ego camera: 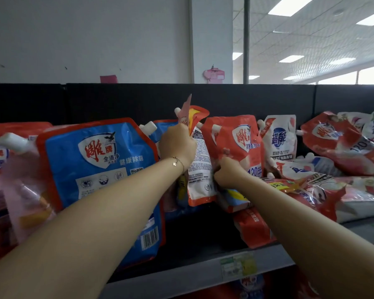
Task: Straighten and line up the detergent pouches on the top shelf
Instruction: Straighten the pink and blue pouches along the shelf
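A red pouch with white printed back point(200, 167) stands turned sideways in the middle of the top shelf point(194, 275). My left hand point(177, 143) grips its upper edge. My right hand point(226, 172) is closed on the lower left part of a red pouch point(240, 143) standing just to the right. A large blue and red pouch point(102, 169) leans upright at the left, in front of my left forearm. A white and blue pouch point(281, 139) stands further right.
Several red and white pouches point(337, 147) lie in a tumbled heap at the right end of the shelf. More pouches point(0, 160) stand at the far left. A black back panel point(246, 98) rises behind. A price tag point(239, 266) is on the shelf's front rail.
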The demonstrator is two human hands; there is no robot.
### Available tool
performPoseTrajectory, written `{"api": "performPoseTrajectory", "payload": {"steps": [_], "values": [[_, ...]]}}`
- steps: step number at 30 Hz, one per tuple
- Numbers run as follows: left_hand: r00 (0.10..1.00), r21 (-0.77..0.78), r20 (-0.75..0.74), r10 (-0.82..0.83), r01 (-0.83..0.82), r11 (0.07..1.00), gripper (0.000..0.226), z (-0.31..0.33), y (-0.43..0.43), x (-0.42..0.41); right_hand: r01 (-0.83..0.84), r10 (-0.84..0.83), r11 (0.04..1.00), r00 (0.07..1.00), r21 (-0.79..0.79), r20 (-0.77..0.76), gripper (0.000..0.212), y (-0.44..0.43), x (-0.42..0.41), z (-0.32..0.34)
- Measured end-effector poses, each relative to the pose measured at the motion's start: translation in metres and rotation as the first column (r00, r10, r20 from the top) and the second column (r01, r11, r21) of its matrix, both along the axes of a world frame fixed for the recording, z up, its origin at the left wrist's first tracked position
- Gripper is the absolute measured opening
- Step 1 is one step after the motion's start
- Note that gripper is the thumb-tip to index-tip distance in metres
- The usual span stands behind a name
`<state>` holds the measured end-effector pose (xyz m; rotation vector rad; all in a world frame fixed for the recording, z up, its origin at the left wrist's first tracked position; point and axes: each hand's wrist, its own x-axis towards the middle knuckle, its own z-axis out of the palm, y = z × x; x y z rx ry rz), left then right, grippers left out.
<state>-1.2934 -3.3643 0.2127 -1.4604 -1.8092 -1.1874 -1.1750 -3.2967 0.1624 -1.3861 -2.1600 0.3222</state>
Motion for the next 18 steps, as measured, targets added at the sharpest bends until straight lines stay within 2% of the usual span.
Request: {"api": "performPoseTrajectory", "payload": {"steps": [5, 10, 13, 15, 18], "values": [[0.999, 0.031, 0.043, 0.001, -0.002, 1.0, 0.025, 0.024, -0.005, -0.008, -0.052, 0.05, 0.994, 0.998, -0.093, -0.027, 0.029, 0.008, -0.004, 0.002], [0.997, 0.035, 0.076, -0.024, 0.021, 0.999, 0.023, 0.036, -0.003, -0.005, -0.077, 0.063, 0.963, 0.996, -0.258, -0.062, 0.023, 0.012, -0.004, 0.006], [0.992, 0.036, 0.121, -0.016, 0.012, 0.999, 0.019, 0.04, -0.001, -0.006, -0.134, 0.075, 0.913, 0.984, -0.384, -0.164, 0.017, 0.005, -0.003, 0.004], [0.988, 0.041, 0.157, -0.001, -0.005, 0.999, 0.018, 0.044, -0.001, -0.008, -0.112, 0.079, 0.922, 0.992, -0.37, -0.103, 0.021, 0.007, -0.004, 0.002], [0.972, 0.071, 0.232, -0.018, 0.002, 0.997, 0.02, 0.054, -0.003, -0.013, -0.102, 0.152, 0.94, 0.979, -0.326, 0.133, 0.036, -0.002, -0.008, -0.004]]}}
